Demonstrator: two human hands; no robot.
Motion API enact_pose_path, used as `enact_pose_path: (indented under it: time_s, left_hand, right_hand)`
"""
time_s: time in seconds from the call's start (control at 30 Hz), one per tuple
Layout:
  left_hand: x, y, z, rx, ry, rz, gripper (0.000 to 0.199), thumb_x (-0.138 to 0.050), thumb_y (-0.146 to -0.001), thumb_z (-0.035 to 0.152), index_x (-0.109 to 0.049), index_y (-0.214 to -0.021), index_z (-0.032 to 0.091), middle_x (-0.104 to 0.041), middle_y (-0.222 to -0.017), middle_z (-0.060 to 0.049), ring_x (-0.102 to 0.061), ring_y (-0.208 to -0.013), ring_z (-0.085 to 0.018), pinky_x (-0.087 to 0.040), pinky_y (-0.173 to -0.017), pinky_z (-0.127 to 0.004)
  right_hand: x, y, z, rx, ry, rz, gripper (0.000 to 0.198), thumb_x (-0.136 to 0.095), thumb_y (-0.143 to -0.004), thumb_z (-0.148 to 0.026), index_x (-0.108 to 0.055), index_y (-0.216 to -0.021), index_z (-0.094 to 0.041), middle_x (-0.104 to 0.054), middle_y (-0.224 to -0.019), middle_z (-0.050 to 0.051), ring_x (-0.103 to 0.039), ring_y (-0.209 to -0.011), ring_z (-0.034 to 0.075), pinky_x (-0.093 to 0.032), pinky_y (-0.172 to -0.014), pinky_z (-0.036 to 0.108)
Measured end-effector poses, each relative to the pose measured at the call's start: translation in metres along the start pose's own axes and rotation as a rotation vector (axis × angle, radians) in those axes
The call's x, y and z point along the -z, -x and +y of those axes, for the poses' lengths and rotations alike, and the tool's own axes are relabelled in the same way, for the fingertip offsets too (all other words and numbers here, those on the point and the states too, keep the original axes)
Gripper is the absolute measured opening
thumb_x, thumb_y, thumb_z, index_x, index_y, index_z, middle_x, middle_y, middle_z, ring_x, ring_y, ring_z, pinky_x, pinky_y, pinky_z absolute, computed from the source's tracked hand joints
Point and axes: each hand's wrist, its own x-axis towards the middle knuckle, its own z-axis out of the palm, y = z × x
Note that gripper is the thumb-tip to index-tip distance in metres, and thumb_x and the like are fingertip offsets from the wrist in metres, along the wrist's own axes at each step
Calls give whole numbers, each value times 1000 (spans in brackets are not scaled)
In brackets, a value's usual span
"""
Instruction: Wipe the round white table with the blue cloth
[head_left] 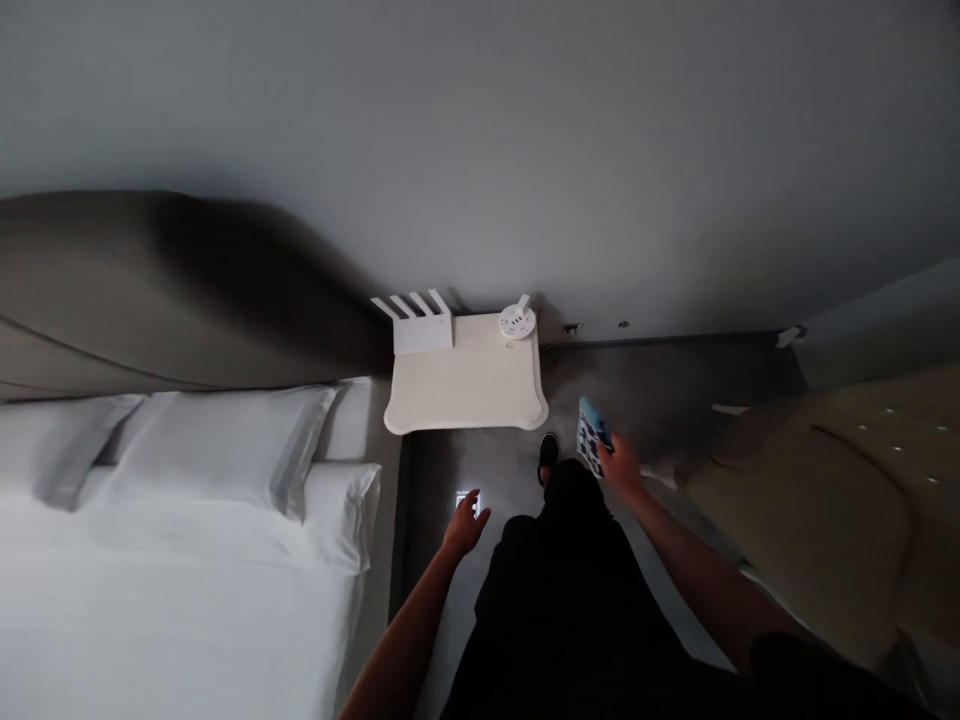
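Observation:
I stand in a narrow gap beside a bed, looking down at my dark trousers and one black shoe (548, 452). My left hand (465, 525) holds a small white glowing item, partly hidden by the fingers. In my right hand (619, 466) is a flat blue-and-white patterned card or packet (592, 434), gripped at its lower edge and raised in front of me. A cream bedside table (465, 385) stands just ahead against the wall. On it sit a white router (420, 322) with several antennas and a round white power socket (517, 321).
A bed (150, 560) with white sheets and pillows (225, 440) fills the left, backed by a dark padded headboard (165, 290). A beige upholstered piece (825, 500) stands at the right. Grey floor (660, 385) runs between them to the grey wall.

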Motion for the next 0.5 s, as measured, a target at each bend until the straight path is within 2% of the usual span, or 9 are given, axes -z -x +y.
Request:
enact_pose_path:
  time_s: [0.07,0.17,0.23,0.3,0.37,0.43,0.5]
  left_hand:
    - [17,-27,16,-4,21,20,60,-74,-100,32,-66,-158,19,-74,-154,-21,-83,-124,-31,-63,-114,-47]
    - [43,-76,46,-39,41,52,59,-70,-104,32,-63,-160,19,-74,-154,-21,-83,-122,-30,-65,-113,-49]
    - [58,-114,72,-97,37,75,60,-69,-104,31,-61,-162,18,-73,-155,-21,-81,-126,-30,-65,-113,-50]
    - [71,-156,103,-187,23,99,64,-72,-103,31,-59,-165,21,-71,-157,-20,-79,-132,-32,-64,-116,-53]
    - [81,-201,141,-327,-6,129,69,-75,-102,32,-57,-168,23,-67,-163,-20,-73,-144,-34,-60,-124,-57]
    - [86,-249,185,-487,-69,181,75,-81,-99,34,-57,-169,20,-62,-170,-24,-59,-162,-39,-49,-135,-61]
    - [86,-297,232,-591,-140,245,88,-89,-95,39,-53,-173,17,-50,-180,-29,-45,-173,-43,-41,-141,-64]
  right_hand:
    - [-31,-44,-38,83,-24,-74,49,-59,-107,-31,-77,-151,-18,-82,-141,18,-76,-129,32,-60,-107,37]
    - [-85,-90,-94,239,6,-229,59,-64,-108,-25,-68,-166,-17,-67,-168,19,-68,-144,31,-55,-119,37]
    - [-120,-108,-125,346,60,-347,53,-69,-111,-32,-73,-162,-16,-64,-171,20,-65,-145,33,-53,-123,42]
    - [-150,-120,-144,398,99,-424,43,-73,-113,-44,-84,-144,-16,-68,-163,20,-63,-145,37,-50,-126,49]
    - [-175,-128,-151,384,118,-397,40,-75,-113,-48,-87,-134,-17,-70,-159,20,-58,-150,40,-44,-131,57]
    - [-197,-132,-148,370,137,-297,45,-77,-111,-46,-81,-146,-17,-63,-168,22,-47,-163,45,-33,-138,66]
    - [-218,-131,-141,385,155,-199,58,-77,-111,-43,-71,-164,-20,-53,-180,22,-33,-173,51,-22,-140,76]
